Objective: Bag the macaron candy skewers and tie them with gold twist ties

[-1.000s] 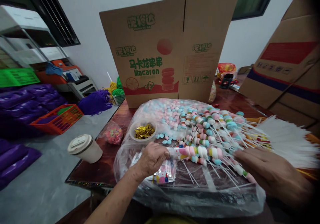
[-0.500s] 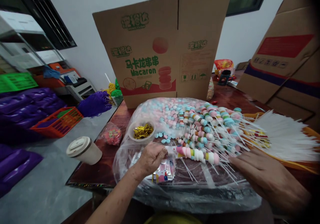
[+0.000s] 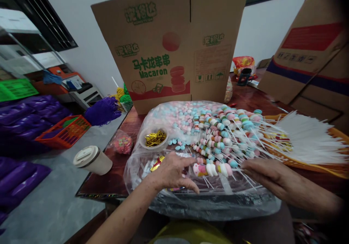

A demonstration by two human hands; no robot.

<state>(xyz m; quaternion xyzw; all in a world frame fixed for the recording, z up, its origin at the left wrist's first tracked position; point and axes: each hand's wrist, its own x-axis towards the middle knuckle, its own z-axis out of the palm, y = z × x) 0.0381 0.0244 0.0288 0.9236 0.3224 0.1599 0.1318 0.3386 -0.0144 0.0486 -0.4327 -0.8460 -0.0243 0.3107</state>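
Observation:
A skewer of soft pink, white and yellow sweets, like marshmallows, points left in front of me, its left end covered by a printed wrapper. My right hand is closed at the stick end of this skewer, the thumb mostly hidden. Just left of the wrapped end, my left hand is open, thumb and forefinger apart, holding nothing. Under and behind it lies a pile of printed wrappers, partly hidden. Several finished-looking skewers are heaped behind, with white sticks pointing right.
A bowl of gold twist ties stands on the plastic sheet. Loose sweets lie behind it. To the right is an orange basket of white sticks. A lidded cup stands left; a large carton stands behind.
My left hand has let go of the wrapper end and opened. The skewer and my right hand have shifted slightly left, and the wrapper now covers the skewer's left end.

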